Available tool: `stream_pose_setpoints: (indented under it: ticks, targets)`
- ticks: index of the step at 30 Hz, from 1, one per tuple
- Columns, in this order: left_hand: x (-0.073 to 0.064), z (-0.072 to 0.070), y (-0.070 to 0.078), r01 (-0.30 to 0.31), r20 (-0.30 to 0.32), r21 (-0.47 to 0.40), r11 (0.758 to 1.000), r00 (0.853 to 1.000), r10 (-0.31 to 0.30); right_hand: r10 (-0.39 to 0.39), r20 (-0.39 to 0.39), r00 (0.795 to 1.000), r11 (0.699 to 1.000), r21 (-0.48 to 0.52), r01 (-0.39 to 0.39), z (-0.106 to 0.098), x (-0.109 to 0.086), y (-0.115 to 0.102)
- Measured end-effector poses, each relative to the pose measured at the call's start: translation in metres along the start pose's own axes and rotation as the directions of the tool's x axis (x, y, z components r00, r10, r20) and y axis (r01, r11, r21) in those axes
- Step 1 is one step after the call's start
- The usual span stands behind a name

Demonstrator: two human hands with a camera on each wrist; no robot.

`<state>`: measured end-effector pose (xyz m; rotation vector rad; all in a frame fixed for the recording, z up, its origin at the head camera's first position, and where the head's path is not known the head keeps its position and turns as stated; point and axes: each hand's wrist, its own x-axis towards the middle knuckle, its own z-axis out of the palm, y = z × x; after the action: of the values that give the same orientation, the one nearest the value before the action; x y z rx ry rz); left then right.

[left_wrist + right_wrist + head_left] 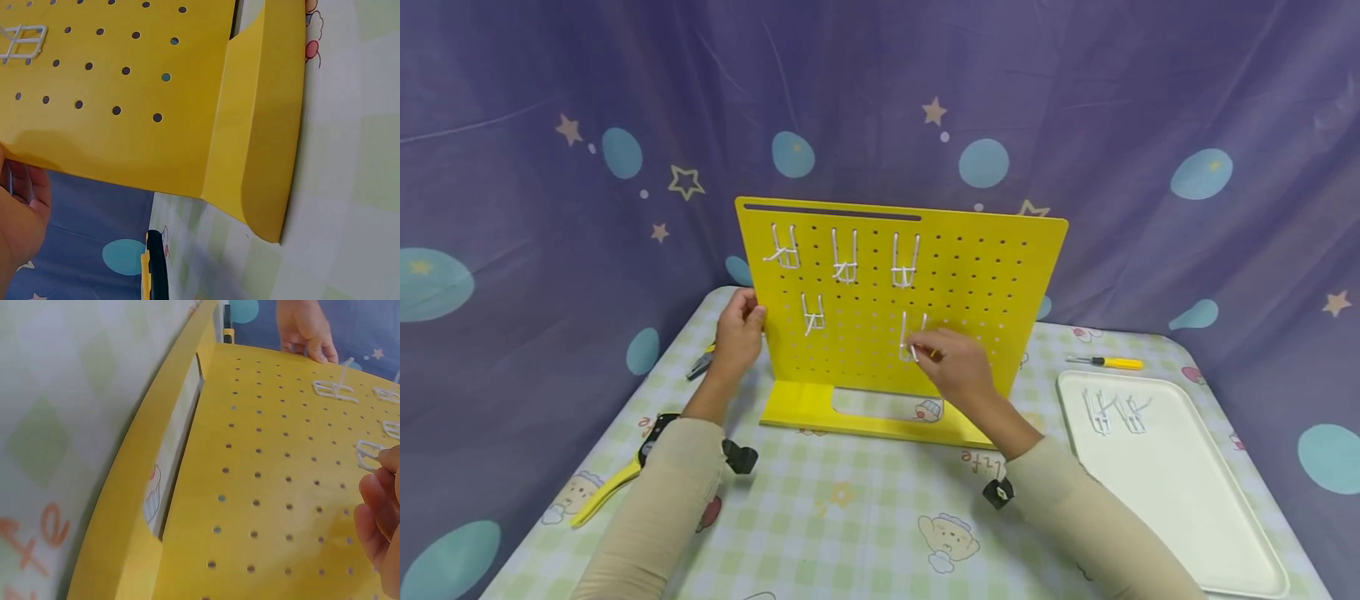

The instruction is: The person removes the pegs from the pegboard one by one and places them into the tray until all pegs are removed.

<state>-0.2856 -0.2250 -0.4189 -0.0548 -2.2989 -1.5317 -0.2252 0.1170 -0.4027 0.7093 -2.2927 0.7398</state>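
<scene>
In the head view, a yellow pegboard (865,333) stood upright on a checked tablecloth (850,533), its flat foot reaching toward the person. The right hand (958,362) pinched a white wire hook (903,335) low on the board, right of its middle, thumb and finger drawn narrow on the wire. That hook's long axis ran up and down, nearly parallel to the board's face, its two prong tips pointing up and its closed end down; whether the tips sat in holes could not be told. Three mounted hooks (845,268) made a row along the top and a fourth hook (814,315) hung below them at the left, all with prongs upward. The left hand (739,333) held the board's left edge, fingers bent about it. Two more hooks (1116,414) lay on a white tray (1172,492) at the right, near a yellow-handled screwdriver (1116,363).

In the left wrist view, the left hand's fingers curled behind the board's edge, and a mounted hook showed at the upper left, apart from the hand.

In the right wrist view, the pinched hook lay near the right border, its closed end pointing left, toward the board's foot, with the fingertips touching its wire. The left hand appeared at the top, its fingers over the far edge.
</scene>
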Motion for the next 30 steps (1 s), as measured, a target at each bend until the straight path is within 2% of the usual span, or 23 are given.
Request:
stream_pose_setpoints:
  ticks: [4,7,15,23,30]
  targets:
    - [0.001,0.0,0.001,-0.002,0.004,-0.003,1.0,1.0,0.002,0.057,0.008,0.998,0.998,0.012,-0.057,-0.017,-0.011,0.007]
    - [0.0,0.0,0.004,0.002,-0.001,0.003,1.0,1.0,-0.002,0.072,0.005,0.997,0.997,0.036,-0.072,-0.028,-0.019,0.014]
    - [-0.005,0.0,0.02,0.043,0.013,-0.002,0.999,0.999,-0.043,0.035,-0.019,0.999,0.999,0.031,-0.034,-0.055,-0.039,0.034]
    - [0.001,0.001,0.003,0.016,0.005,-0.015,1.0,1.0,-0.016,0.083,-0.065,0.994,0.996,-0.028,-0.085,-0.089,-0.055,0.058]
    - [-0.001,0.001,0.002,-0.001,-0.004,-0.024,1.0,1.0,0.001,0.186,-0.061,0.981,0.976,-0.099,-0.192,-0.115,-0.07,0.078]
